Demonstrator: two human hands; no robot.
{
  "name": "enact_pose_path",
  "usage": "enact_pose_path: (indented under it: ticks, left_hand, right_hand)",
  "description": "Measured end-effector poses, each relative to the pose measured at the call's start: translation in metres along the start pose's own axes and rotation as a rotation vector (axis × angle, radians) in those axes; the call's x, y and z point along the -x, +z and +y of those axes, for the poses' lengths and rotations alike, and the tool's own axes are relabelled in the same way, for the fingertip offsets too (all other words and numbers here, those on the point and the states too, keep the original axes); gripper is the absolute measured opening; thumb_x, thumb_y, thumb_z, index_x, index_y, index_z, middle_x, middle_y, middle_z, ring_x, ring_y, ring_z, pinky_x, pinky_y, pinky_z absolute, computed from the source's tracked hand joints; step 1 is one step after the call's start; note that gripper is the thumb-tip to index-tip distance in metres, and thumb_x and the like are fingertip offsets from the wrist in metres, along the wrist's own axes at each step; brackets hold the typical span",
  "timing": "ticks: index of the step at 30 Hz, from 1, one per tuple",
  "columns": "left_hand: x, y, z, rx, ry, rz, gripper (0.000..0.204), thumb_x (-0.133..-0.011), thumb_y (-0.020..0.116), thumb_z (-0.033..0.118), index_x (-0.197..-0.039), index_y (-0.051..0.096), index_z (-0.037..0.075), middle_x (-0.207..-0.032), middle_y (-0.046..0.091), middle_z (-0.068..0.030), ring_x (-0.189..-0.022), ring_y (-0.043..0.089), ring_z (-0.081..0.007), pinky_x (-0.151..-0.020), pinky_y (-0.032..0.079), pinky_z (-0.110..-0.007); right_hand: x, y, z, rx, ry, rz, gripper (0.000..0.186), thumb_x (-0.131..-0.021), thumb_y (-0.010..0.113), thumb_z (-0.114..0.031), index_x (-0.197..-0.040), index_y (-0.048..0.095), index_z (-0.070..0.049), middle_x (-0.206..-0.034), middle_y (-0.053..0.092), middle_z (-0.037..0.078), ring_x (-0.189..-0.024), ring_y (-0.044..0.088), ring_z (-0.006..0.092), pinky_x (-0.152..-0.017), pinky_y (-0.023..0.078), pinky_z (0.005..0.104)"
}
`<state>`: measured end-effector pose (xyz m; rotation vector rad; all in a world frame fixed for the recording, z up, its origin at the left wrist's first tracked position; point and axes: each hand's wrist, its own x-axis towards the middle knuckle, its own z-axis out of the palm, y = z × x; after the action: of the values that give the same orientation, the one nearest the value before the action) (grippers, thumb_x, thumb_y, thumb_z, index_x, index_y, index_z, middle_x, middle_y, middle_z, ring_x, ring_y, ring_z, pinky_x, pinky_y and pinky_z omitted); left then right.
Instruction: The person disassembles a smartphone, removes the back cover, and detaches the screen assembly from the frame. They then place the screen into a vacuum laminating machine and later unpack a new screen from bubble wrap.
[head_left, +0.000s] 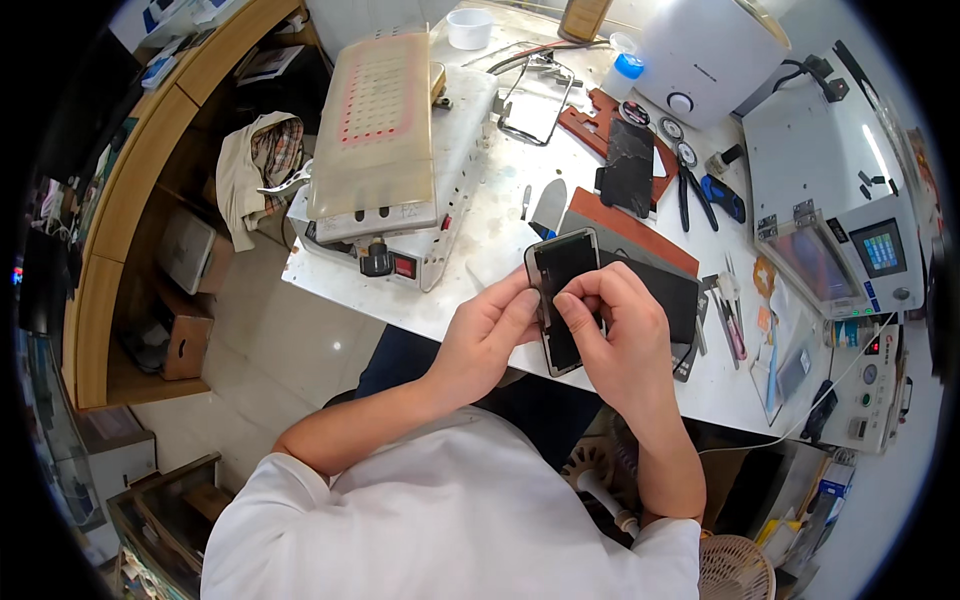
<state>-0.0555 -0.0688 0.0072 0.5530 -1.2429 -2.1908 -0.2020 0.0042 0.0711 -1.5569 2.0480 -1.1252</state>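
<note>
Black phone screen [563,290] up off the worktop [500,230], held near its front edge, tilted on end. Left hand [487,335] clamps its left edge, thumb on the glass; right hand [620,335] has its fingers [585,305] curled closed over the right side. Behind lie a dark mat [668,290] and pliers [690,190]; the heating plate machine [385,140] sits left.

The scene is brightly and evenly lit from above, glare is thrown off the white desk [480,230] toward twelve o'clock, shadows are kept soft, and straight edges are bent and darkened near the rim.
</note>
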Motion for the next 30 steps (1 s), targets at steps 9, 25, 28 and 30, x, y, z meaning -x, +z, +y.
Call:
enact_pose_path:
  ticks: [9, 25, 28, 30]
  left_hand:
    - [-0.003, 0.004, 0.0, -0.036, 0.064, 0.036, 0.035, -0.107, 0.044, 0.016, -0.133, 0.051, -0.006, -0.12, 0.063, -0.0124, -0.107, 0.065, -0.0177, -0.097, 0.056, -0.035]
    - [-0.014, 0.013, -0.003, 0.182, 0.103, 0.322, 0.028, -0.106, 0.044, 0.017, -0.121, 0.058, -0.002, -0.108, 0.069, -0.0092, -0.093, 0.07, -0.015, -0.081, 0.06, -0.031]
    - [-0.014, 0.011, 0.0, 0.167, 0.117, 0.291, 0.03, -0.107, 0.043, 0.018, -0.123, 0.057, -0.003, -0.103, 0.068, -0.0075, -0.087, 0.066, -0.0093, -0.075, 0.058, -0.027]
    - [-0.014, 0.008, -0.003, 0.163, 0.136, 0.27, 0.029, -0.107, 0.043, 0.019, -0.121, 0.057, -0.002, -0.099, 0.068, -0.0061, -0.083, 0.065, -0.008, -0.072, 0.057, -0.026]
  right_hand:
    - [0.001, -0.001, -0.001, -0.032, 0.011, -0.011, 0.008, -0.088, 0.071, -0.008, -0.088, 0.065, -0.002, -0.08, 0.06, 0.006, -0.066, 0.063, 0.0178, -0.057, 0.048, 0.0301]
    - [0.026, 0.031, 0.014, 0.342, -0.441, 0.391, 0.017, -0.08, 0.074, -0.01, -0.096, 0.072, -0.009, -0.076, 0.053, 0.001, -0.059, 0.049, 0.0161, -0.052, 0.04, 0.0289]
    - [0.042, 0.045, 0.01, 0.62, -0.504, 0.364, 0.035, -0.077, 0.071, -0.011, -0.112, 0.073, -0.012, -0.087, 0.054, -0.001, -0.073, 0.046, 0.0163, -0.065, 0.041, 0.0295]
    - [0.043, 0.053, 0.012, 0.743, -0.5, 0.432, 0.037, -0.078, 0.069, -0.01, -0.114, 0.073, -0.013, -0.096, 0.056, -0.001, -0.083, 0.046, 0.0177, -0.073, 0.042, 0.0314]
